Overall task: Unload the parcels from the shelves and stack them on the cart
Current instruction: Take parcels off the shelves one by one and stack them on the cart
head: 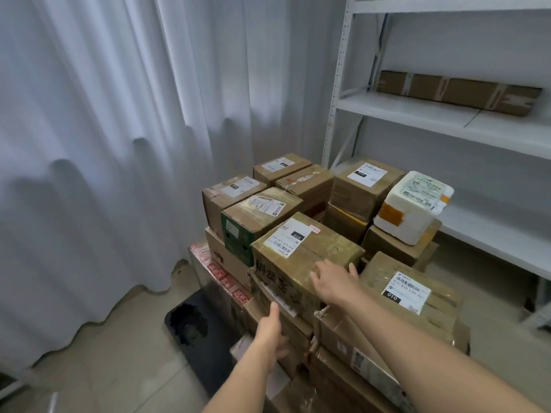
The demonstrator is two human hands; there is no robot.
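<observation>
A taped brown parcel (301, 251) with a white label sits on top of the stack on the cart (190, 326). My right hand (335, 283) lies with spread fingers on that parcel's near right corner. My left hand (269, 330) is lower, thumb up, against the front face of the boxes beneath it. Several more cardboard parcels crowd the cart, among them a green-sided box (253, 222) and a white foam box (414, 204). One long flat parcel (456, 92) lies on the white shelf (417, 114) at the upper right.
White curtains (104, 144) hang along the left and back. The metal shelving unit stands at the right, its lower shelf (492, 234) bare. Beige tiled floor (113, 353) lies to the left of the cart.
</observation>
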